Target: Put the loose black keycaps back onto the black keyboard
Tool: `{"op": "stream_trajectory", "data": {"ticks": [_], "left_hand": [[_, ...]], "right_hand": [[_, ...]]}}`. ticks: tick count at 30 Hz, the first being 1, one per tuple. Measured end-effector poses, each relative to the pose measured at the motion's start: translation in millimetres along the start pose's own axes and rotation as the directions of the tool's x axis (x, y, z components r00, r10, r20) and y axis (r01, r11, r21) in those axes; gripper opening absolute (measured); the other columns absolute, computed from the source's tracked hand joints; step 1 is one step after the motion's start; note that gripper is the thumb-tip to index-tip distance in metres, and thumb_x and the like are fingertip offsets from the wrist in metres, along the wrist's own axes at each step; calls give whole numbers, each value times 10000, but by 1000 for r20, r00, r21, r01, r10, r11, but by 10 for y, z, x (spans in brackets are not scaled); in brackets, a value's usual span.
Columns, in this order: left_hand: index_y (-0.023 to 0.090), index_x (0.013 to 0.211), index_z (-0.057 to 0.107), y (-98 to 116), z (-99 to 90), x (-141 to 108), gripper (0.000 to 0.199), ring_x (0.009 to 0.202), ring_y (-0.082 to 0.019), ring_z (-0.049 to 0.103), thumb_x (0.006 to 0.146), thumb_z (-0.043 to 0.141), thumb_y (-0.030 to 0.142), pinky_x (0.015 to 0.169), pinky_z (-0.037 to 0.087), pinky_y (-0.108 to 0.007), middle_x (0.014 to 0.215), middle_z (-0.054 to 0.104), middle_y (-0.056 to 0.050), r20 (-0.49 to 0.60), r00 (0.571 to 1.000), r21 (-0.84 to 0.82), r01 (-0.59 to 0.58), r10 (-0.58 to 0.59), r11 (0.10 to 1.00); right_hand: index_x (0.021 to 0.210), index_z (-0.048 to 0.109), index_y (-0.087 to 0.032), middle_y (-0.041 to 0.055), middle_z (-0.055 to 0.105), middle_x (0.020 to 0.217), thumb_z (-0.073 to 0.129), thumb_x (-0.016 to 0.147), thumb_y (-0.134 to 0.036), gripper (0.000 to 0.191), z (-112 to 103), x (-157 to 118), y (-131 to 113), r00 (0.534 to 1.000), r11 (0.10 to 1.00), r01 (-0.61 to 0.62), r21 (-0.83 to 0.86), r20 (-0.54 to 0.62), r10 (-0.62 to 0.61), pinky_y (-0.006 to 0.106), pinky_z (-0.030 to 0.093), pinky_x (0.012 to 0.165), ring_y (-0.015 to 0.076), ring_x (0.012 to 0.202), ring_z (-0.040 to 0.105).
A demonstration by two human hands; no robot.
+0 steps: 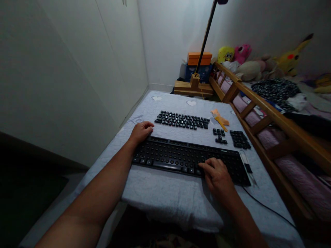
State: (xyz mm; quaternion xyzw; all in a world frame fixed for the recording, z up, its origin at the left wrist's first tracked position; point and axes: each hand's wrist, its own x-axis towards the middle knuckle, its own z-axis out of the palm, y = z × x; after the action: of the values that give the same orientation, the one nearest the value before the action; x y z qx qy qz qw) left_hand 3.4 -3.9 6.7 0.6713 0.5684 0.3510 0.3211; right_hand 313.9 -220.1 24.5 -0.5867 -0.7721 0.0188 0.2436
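A black keyboard [168,153] lies across the front part of the cloth-covered table. Most of its keys are off, leaving rows of bare round key posts; the space bar [167,166] and a few bottom-row keycaps are in place. My left hand [142,131] rests at the keyboard's top left corner, fingers curled by its edge. Over the lower right part of the main key area, my right hand [216,170] pinches at a small black keycap, mostly hidden by the thumb and fingertips. Beyond the keyboard, loose keycaps [182,120] lie in keyboard-like rows.
Smaller keycap groups [240,139] sit at the right, near a yellow-handled brush [220,122] on an orange cloth. A clear tool with a black part [248,168] lies beside the keyboard. Its cable [269,207] runs right. A wooden bed rail [254,103] borders the table.
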Motion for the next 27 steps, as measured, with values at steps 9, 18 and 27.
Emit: {"op": "stream_trajectory", "data": {"ticks": [9, 18, 27], "left_hand": [[155, 934, 735, 2, -2, -6, 367, 702, -191, 616, 677, 568, 355, 719, 486, -302, 757, 713, -33, -3, 1000, 12, 12, -12, 1000], [145, 934, 734, -5, -1, 1, 371, 737, -206, 631, 682, 565, 360, 731, 485, -312, 772, 714, -48, 6, 1000, -1, 1, -1, 1000], [138, 933, 728, -1, 1, 2, 377, 716, -200, 625, 682, 561, 365, 693, 471, -304, 769, 709, -52, 15, 1000, -4, 2, -2, 1000]], "right_hand": [[956, 709, -182, 76, 577, 880, 471, 845, -25, 306, -36, -14, -19, 1000, 1000, -3, 24, -1, 3, 357, 434, 747, 209, 846, 502], [1033, 704, -184, 84, 588, 911, 461, 839, -24, 350, -35, -4, -5, 1000, 1000, -20, 15, -22, 21, 361, 448, 750, 215, 859, 505], [1040, 715, -201, 79, 570, 909, 463, 831, -3, 382, -30, 18, -66, 1000, 999, -17, -28, 19, 18, 363, 421, 759, 212, 863, 490]]}}
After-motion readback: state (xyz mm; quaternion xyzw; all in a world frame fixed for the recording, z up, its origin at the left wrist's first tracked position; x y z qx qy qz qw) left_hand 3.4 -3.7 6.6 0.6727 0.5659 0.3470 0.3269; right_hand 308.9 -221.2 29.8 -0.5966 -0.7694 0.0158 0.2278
